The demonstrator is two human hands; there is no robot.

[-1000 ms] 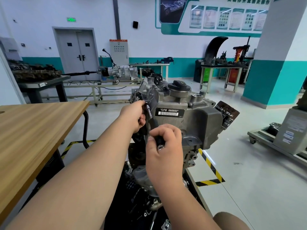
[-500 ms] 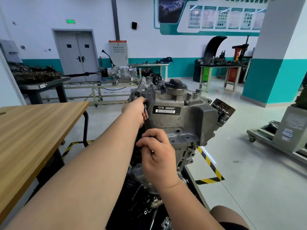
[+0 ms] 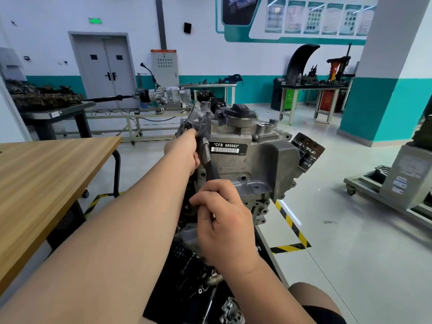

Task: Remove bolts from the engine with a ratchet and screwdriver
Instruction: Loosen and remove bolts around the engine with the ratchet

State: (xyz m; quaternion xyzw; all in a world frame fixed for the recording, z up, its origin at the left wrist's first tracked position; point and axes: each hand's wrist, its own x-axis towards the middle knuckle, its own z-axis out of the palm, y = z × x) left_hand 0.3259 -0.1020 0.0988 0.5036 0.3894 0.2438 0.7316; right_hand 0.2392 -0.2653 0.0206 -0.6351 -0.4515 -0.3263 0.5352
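Observation:
A grey engine (image 3: 261,160) stands in front of me, bearing a black label "CFB 666660" and a black filler cap on top. A ratchet (image 3: 209,160) with a metal shaft and dark handle slants along the engine's left face. My right hand (image 3: 222,220) grips the ratchet's handle at its lower end. My left hand (image 3: 184,152) is curled round the ratchet's head at the engine's upper left corner. The bolt under the head is hidden by my left hand.
A wooden table (image 3: 46,183) stands to my left. Loose metal parts (image 3: 231,309) lie below the engine on a dark stand. Yellow-black floor tape (image 3: 289,228) runs on the right. A wheeled grey cart (image 3: 397,192) sits at far right. Workbenches line the back wall.
My right hand has swung the ratchet handle to the left and back a little while my left hand stayed on the head. The view has dropped slightly.

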